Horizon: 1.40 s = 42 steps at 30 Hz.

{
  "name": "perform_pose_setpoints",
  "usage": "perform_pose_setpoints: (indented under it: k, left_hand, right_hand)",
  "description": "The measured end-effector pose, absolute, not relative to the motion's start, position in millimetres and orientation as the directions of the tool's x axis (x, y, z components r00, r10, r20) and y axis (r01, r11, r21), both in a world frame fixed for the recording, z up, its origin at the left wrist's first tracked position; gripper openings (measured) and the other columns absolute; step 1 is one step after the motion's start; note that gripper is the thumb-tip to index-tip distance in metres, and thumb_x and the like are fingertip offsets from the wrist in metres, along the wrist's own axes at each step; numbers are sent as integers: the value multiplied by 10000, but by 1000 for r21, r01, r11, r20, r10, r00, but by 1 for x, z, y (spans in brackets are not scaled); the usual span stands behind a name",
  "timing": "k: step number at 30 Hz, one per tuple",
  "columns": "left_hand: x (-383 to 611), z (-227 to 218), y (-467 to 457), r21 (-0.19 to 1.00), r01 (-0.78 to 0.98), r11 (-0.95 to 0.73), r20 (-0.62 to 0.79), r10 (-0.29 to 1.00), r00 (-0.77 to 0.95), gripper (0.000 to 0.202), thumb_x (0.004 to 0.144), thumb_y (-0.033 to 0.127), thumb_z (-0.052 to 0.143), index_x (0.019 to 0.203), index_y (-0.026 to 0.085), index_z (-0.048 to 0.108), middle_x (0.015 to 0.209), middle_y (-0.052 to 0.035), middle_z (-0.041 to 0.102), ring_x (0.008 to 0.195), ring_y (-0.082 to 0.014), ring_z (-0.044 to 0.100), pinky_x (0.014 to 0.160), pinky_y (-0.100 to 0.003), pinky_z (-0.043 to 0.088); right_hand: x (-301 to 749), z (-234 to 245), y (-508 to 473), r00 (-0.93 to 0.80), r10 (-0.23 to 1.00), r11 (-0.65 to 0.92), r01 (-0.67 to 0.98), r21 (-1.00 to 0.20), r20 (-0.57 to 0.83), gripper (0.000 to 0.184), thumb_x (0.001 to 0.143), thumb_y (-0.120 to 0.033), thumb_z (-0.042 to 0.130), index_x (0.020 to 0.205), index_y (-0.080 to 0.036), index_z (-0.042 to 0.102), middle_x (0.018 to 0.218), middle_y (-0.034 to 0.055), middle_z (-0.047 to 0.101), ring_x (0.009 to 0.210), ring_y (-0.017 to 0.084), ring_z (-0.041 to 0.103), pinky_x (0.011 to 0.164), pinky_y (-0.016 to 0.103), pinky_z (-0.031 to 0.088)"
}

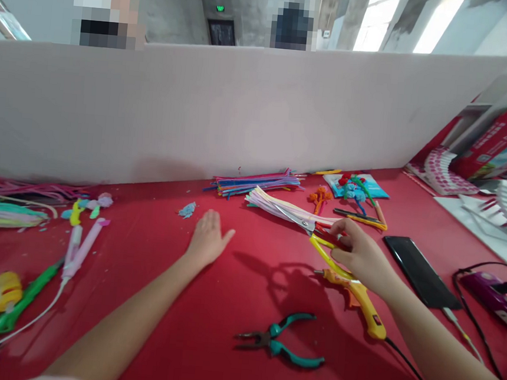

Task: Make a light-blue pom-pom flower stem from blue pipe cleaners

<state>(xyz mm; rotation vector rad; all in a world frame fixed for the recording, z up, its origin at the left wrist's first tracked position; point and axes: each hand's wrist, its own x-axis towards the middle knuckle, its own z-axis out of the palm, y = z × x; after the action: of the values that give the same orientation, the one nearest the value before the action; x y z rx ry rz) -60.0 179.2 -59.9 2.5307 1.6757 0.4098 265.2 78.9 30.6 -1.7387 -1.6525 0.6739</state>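
My right hand [357, 252] grips a pair of scissors [297, 219] by the handles, one red and one yellow. Their metal blades point left, over a bundle of pale pipe cleaners [270, 202]. My left hand [206, 238] lies on the red table, palm down, thumb spread and holding nothing. Just beyond its fingers is a small pile of blue scraps [186, 209]. Below my right hand rests a yellow glue gun [361, 300]. Teal-handled pliers [278, 339] lie nearer to me.
A white partition [242, 112] closes the far side. Purple and blue pipe cleaners [254, 184] lie along it. At right are a phone [421, 273] and a purple power strip [493, 294]. A pink-white corded tool [82, 252] and a green-handled tool [28, 297] lie left.
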Motion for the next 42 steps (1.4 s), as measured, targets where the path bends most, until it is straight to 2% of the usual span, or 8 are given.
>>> perform_pose_setpoints:
  k: [5,11,18,22,26,31,37,42]
  left_hand:
    - [-33,-66,125,199,561,-803,44,580,814,656,851,557,369,1425,265,243,1493,-26,278,1377,-171,204,1129,-346,144]
    - [-92,-59,164,246,880,-407,275,900,339,561,867,459,350,1275,94,471,1385,-193,425,1304,-297,352,1065,-475,255]
    - [-90,-20,152,446,861,-243,438,899,27,336,911,283,259,1088,183,528,785,-51,664,685,-157,621,696,-287,479]
    - [-74,-10,130,560,779,-283,465,885,-12,307,841,156,304,1044,187,532,1061,-83,617,756,-128,620,697,-263,491]
    - [-63,-3,108,777,567,-273,249,961,121,171,814,232,446,862,201,607,1007,-62,653,957,-172,600,815,-291,466]
    - [-50,-6,91,982,171,75,-85,995,51,272,857,390,432,739,185,566,378,72,391,354,-88,363,416,-211,329]
    - [-12,-3,102,971,-177,161,-168,985,-26,159,707,280,580,828,177,568,809,-48,628,697,-136,601,717,-292,476]
    - [23,9,61,933,321,-163,-43,835,549,382,680,342,672,1035,212,619,1094,-86,604,1049,-247,544,950,-393,401]
  right_hand:
    - [253,24,90,5,994,71,707,-704,105,231,640,-177,494,851,-233,420,671,-47,483,540,121,409,518,224,297]
    - [240,18,103,-156,973,230,729,-644,170,308,606,-94,479,882,-225,445,865,11,574,719,160,520,610,238,365]
    - [198,-3,134,-337,931,347,704,-620,138,332,601,-38,540,894,-188,497,947,77,613,835,207,566,698,266,393]
    - [195,-7,145,-329,932,349,698,-626,153,335,606,-43,544,904,-187,489,947,72,600,837,200,554,690,261,388]
    - [221,-9,143,-274,948,311,703,-640,160,322,590,-56,533,877,-193,485,847,32,580,730,172,527,625,255,369]
    - [263,-16,134,-151,974,227,686,-691,170,238,646,-151,547,869,-191,471,778,5,555,687,153,517,611,255,387]
    - [260,6,123,-54,976,196,644,-739,212,267,734,-296,552,971,-200,475,888,29,597,757,150,565,651,250,432]
    - [255,17,134,-32,984,140,748,-648,176,283,673,-250,627,942,-216,547,833,18,643,716,165,586,617,242,416]
